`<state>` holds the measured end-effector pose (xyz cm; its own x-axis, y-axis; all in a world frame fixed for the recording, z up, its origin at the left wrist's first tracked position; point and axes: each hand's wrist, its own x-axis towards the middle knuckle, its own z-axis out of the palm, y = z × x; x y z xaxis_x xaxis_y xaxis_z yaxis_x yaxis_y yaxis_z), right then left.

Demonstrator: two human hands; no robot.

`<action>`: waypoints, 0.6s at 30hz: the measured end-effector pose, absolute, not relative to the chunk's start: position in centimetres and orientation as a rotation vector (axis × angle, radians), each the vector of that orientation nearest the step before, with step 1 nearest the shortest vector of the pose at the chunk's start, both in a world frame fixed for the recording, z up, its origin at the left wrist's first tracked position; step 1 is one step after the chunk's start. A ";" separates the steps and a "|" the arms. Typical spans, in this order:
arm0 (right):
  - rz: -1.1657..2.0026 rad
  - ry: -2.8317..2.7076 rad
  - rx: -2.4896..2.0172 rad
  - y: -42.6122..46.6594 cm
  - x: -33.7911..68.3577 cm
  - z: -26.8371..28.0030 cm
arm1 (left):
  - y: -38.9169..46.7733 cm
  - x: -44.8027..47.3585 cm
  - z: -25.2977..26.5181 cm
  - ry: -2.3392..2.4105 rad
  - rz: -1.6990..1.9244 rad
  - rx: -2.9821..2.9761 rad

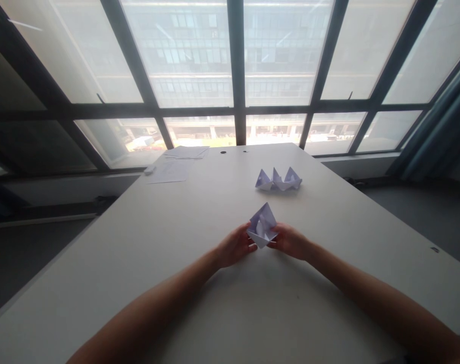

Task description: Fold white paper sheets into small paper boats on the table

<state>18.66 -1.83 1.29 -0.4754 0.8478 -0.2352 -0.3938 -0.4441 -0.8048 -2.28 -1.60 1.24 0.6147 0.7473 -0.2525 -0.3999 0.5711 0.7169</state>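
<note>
A folded white paper boat (263, 227) is held between my two hands, a little above the table. My left hand (235, 246) grips its left side, with the fingers curled beneath the paper. On the other side, my right hand (289, 241) pinches the right edge, the thumb at the inside of the fold. The boat is tilted toward me, so its hollow and inner peak show. Several similar paper boats (278, 180) stand in a row on the table, beyond my hands and to the right.
The long white table (199, 202) reaches to a large framed window (192, 55). Paper sheets (186, 152) lie at its far left, beside a small white object (149, 170). A dark cable hole (223, 152) sits near the far edge. A blue curtain (430, 121) hangs at right.
</note>
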 end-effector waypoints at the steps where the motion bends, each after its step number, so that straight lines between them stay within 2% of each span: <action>1: 2.012 -0.861 -0.816 -1.8 18.8 1.3 | -1.5 -2.3 1.0 0.575 0.720 0.653; 11: 2.134 -0.757 -0.717 -1.7 19.5 1.1 | -1.7 -2.2 0.6 0.515 0.681 0.740; 18: 2.088 -0.775 -0.770 -1.7 19.3 1.0 | -1.8 -2.3 0.7 0.522 0.672 0.770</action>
